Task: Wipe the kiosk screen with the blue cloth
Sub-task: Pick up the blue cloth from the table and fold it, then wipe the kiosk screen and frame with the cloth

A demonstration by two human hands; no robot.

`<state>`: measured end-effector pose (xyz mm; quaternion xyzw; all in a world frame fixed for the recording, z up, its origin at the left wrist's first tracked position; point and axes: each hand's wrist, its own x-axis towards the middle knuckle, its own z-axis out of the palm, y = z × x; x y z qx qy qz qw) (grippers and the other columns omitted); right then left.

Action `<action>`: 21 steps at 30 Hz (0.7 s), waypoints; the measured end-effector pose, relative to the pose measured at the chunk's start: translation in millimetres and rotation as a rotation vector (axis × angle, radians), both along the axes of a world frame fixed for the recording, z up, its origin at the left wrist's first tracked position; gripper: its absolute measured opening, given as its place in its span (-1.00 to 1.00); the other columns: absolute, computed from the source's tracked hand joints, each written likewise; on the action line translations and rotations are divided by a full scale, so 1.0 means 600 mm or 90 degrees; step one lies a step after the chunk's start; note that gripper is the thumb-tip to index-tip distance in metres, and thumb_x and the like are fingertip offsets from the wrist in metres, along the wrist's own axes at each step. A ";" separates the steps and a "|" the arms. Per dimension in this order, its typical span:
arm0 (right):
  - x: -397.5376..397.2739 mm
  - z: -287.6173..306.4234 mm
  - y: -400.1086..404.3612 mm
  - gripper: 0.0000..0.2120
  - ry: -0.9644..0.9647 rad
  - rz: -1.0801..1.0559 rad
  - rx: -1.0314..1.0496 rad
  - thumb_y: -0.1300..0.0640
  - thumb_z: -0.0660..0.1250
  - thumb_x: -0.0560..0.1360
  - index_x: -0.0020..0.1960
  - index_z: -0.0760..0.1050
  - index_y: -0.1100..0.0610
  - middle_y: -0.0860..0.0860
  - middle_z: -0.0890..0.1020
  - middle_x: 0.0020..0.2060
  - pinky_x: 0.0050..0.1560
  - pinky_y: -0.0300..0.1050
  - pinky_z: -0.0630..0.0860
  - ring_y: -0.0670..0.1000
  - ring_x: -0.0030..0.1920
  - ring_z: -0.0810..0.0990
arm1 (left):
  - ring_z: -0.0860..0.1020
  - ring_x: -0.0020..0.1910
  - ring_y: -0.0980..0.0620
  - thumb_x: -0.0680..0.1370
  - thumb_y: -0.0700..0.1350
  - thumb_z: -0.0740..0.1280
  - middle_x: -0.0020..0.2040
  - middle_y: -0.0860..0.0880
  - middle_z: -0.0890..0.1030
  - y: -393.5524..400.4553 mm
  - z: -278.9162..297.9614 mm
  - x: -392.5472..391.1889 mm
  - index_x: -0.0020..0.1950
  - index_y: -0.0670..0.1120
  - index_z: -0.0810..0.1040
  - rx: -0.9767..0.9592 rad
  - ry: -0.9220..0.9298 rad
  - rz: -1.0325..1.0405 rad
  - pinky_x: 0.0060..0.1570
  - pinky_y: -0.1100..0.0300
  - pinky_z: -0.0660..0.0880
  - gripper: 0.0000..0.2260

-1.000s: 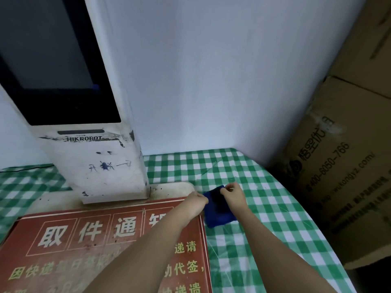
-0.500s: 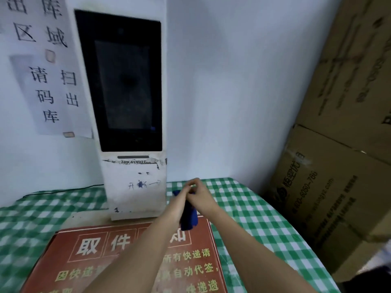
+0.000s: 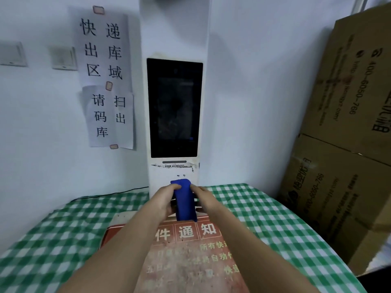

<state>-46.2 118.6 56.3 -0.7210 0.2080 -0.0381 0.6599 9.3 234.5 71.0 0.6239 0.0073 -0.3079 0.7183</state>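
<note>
The blue cloth (image 3: 183,199) hung folded at lower centre of the frame, below the dark kiosk screen (image 3: 174,107) and clear of it; the left hand (image 3: 167,197) gripped its left edge; the right hand (image 3: 203,197) gripped its right edge; both hands were above the red sign (image 3: 190,250) on the green checked tablecloth (image 3: 264,218); 2 cardboard boxes (image 3: 349,123) stood stacked at right.
</note>
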 end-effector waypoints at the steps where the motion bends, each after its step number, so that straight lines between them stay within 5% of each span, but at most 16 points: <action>1: 0.000 0.000 0.008 -0.68 -0.006 0.004 0.052 -0.05 0.12 0.63 0.24 0.41 0.15 0.03 0.55 0.13 0.19 0.02 0.47 0.12 0.17 0.55 | 0.55 -0.18 -0.10 0.59 -0.19 0.21 -0.11 -0.17 0.59 0.010 0.007 -0.002 0.09 -0.23 0.47 0.010 -0.016 -0.011 -0.16 0.05 0.51 -0.85; 6: 0.003 0.004 0.028 -0.70 -0.050 0.019 0.169 -0.01 0.22 0.60 0.22 0.46 0.16 0.12 0.59 0.13 -0.03 -0.05 0.59 0.11 0.10 0.59 | 0.55 -0.09 -0.13 0.58 -0.24 0.23 0.01 -0.23 0.60 0.025 0.023 0.004 0.06 -0.21 0.48 0.135 -0.191 0.008 -0.29 0.14 0.49 -0.90; 11: 0.019 0.021 0.026 -0.71 -0.055 0.003 0.108 0.03 0.17 0.62 0.24 0.46 0.18 0.14 0.59 0.16 0.20 0.07 0.51 0.14 0.16 0.56 | 0.48 -0.22 -0.08 0.55 -0.23 0.28 -0.24 -0.13 0.52 0.026 0.049 -0.007 -0.22 -0.18 0.47 0.181 -0.269 0.010 -0.33 0.21 0.40 -0.86; 13: 0.022 0.030 0.022 -0.77 -0.065 0.012 0.127 0.05 0.14 0.63 0.14 0.49 0.14 0.14 0.60 0.11 0.13 0.03 0.51 0.13 0.11 0.56 | 0.41 -0.30 -0.04 0.50 -0.18 0.32 -0.30 -0.11 0.48 0.026 0.055 -0.002 -0.31 -0.14 0.44 0.224 -0.307 0.018 -0.27 0.18 0.32 -0.80; 16: 0.021 0.044 0.014 -0.77 -0.093 0.041 0.173 0.06 0.13 0.63 0.10 0.51 0.13 0.10 0.63 0.02 -0.01 -0.06 0.52 0.08 0.01 0.58 | 0.45 -0.23 -0.03 0.51 -0.19 0.31 -0.19 -0.11 0.53 0.021 0.068 -0.003 -0.20 -0.12 0.48 0.197 -0.296 0.015 -0.23 0.19 0.35 -0.90; 21: 0.035 0.056 -0.012 -0.76 -0.120 0.053 0.130 0.04 0.16 0.62 0.15 0.50 0.14 0.12 0.62 0.09 0.08 0.00 0.51 0.09 0.01 0.58 | 0.52 -0.11 -0.12 0.53 -0.20 0.32 -0.09 -0.16 0.58 0.006 0.081 0.007 -0.11 -0.10 0.47 0.135 -0.280 0.035 0.03 0.04 0.47 -0.95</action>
